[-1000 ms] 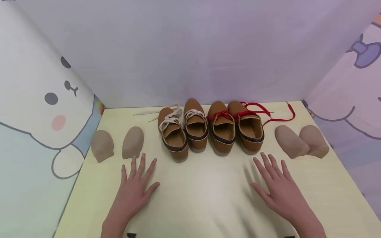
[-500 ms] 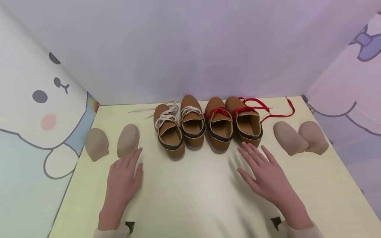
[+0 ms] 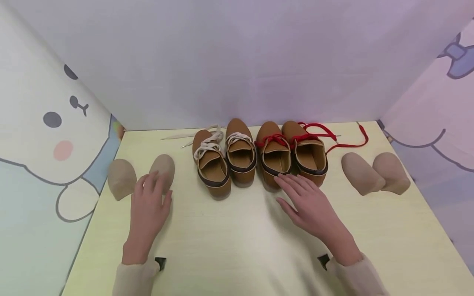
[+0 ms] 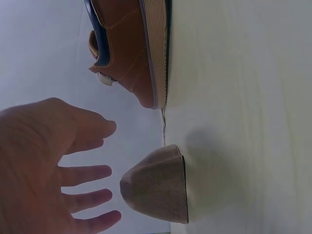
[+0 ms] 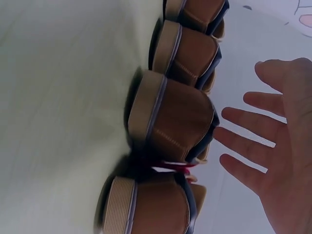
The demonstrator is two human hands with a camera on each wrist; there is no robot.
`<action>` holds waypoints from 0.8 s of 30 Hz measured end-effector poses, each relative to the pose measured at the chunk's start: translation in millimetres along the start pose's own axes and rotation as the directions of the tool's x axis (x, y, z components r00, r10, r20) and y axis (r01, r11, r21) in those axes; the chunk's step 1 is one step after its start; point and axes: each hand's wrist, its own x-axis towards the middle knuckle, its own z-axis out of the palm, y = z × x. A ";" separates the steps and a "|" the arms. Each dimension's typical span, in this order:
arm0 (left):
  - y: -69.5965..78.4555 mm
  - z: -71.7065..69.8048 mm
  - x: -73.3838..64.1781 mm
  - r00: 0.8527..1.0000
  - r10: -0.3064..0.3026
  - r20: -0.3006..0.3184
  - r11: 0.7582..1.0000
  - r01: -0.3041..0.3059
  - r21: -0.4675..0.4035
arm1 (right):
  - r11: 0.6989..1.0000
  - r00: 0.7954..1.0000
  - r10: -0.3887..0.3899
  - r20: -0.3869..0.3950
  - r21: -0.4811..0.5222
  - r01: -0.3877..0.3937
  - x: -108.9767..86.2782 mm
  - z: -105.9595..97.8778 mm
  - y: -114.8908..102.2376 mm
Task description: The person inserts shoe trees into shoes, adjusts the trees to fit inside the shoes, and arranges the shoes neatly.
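Observation:
In the head view my left hand [image 3: 147,211] hovers at the near end of a taupe toe-shaped shoe insert [image 3: 167,163], its fingers overlapping it. The left wrist view shows these fingers spread and apart from the insert [image 4: 156,187]. A matching insert [image 3: 121,179] lies just to the left. My right hand [image 3: 312,211] is held with loose, extended fingers near the heels of two brown shoes with red laces, the left one [image 3: 272,130] partly behind the fingertips, the right one [image 3: 318,179] beyond the knuckles. Nothing is in either hand.
Two brown shoes with white laces, one angled [image 3: 218,191] and one straighter [image 3: 242,179], stand left of the red-laced pair. Two more inserts, one [image 3: 361,172] touching another [image 3: 391,174], lie at the right. Loose red lace [image 3: 346,145] trails on the pale table [image 3: 229,246]. A cloth wall [image 3: 237,61] rises behind.
My left hand has moved forward and slightly left, over the inner insert, with its fingers bending a little. My right hand has shifted left, toward the red-laced shoes' heels. The shoes stay put.

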 end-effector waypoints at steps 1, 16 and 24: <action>-0.7 0.8 1.2 1.000 -0.008 0.001 1.000 0.008 -0.006 | 1.000 1.000 -0.011 -0.012 0.009 0.011 2.9 0.8 -1.2; -7.0 12.9 7.9 0.982 -0.133 0.137 0.981 0.150 -0.121 | 0.986 0.990 -0.130 -0.055 0.097 0.135 50.9 30.2 -36.9; -7.3 13.4 8.2 0.953 -0.210 0.216 0.963 0.240 -0.121 | 0.986 0.994 -0.106 -0.003 0.131 0.105 70.5 44.5 -51.8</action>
